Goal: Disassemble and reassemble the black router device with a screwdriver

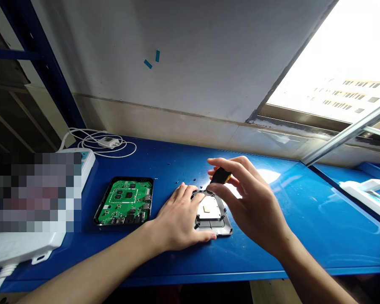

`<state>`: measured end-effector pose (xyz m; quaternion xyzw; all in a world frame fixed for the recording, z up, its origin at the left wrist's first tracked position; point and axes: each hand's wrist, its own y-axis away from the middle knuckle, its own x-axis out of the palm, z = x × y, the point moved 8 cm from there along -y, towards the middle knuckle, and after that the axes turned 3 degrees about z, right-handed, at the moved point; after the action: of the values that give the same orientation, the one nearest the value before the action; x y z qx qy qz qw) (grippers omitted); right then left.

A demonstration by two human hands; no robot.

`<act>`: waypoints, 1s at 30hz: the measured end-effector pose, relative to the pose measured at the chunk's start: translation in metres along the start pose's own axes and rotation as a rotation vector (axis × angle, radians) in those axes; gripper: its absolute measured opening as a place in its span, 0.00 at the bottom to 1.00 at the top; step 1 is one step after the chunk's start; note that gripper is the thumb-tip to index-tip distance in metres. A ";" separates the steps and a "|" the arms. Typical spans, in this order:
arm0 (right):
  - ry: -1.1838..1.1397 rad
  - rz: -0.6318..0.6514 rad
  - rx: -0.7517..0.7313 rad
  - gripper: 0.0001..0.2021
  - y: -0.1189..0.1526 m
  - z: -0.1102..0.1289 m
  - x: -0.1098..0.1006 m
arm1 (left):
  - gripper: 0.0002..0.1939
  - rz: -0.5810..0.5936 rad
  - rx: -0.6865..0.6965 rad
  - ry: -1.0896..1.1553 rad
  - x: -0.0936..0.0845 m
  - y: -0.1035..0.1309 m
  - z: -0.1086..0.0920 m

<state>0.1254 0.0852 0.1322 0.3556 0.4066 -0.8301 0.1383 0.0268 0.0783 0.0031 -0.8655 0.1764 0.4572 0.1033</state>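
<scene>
My right hand point(251, 196) grips a screwdriver point(221, 175), shaft slanting down-left toward the cover point(213, 214) (whether the tip touches, I can't tell); my left hand point(179, 221), thumb spread wide, rests over that cover's left side on the table point(281, 240).

A white adapter point(109, 142) lies near the wall point(205, 63), which bears two blue strips point(148, 64).

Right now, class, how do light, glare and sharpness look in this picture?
Head view: the window at upper right is washed out almost to white; head view: glare brightens the blue tabletop beside the right hand; head view: the green circuit board looks fairly sharp, though its smallest markings are unreadable; head view: coarse pixel blocks hide part of the left side.
</scene>
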 end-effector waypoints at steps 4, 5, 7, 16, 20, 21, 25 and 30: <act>0.021 -0.072 0.035 0.15 -0.001 -0.005 -0.005 | 0.47 0.001 0.004 -0.005 -0.003 0.000 -0.001; -0.001 -0.051 0.060 0.15 -0.001 -0.007 -0.004 | 0.48 0.001 0.005 -0.006 -0.003 0.000 -0.002; -0.032 0.006 0.100 0.16 0.000 -0.010 -0.001 | 0.49 0.002 0.007 -0.006 -0.003 0.000 -0.002; 0.073 -0.151 0.013 0.15 0.008 0.001 -0.003 | 0.50 -0.005 0.008 -0.009 0.001 0.000 0.000; -0.066 -0.152 0.064 0.16 0.016 -0.006 0.006 | 0.48 -0.010 0.013 -0.013 0.001 0.001 0.000; -0.115 -0.149 0.069 0.15 0.017 -0.008 0.008 | 0.47 -0.011 0.013 -0.013 0.001 0.001 0.000; -0.220 -0.197 -0.004 0.14 0.019 -0.009 0.010 | 0.47 0.000 0.002 -0.010 0.001 0.002 0.001; -0.277 -0.213 0.003 0.16 0.019 -0.012 0.014 | 0.46 0.000 0.006 -0.017 0.001 0.001 0.001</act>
<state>0.1309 0.0831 0.1067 0.1930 0.4176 -0.8818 0.1039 0.0266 0.0772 0.0015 -0.8612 0.1769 0.4641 0.1074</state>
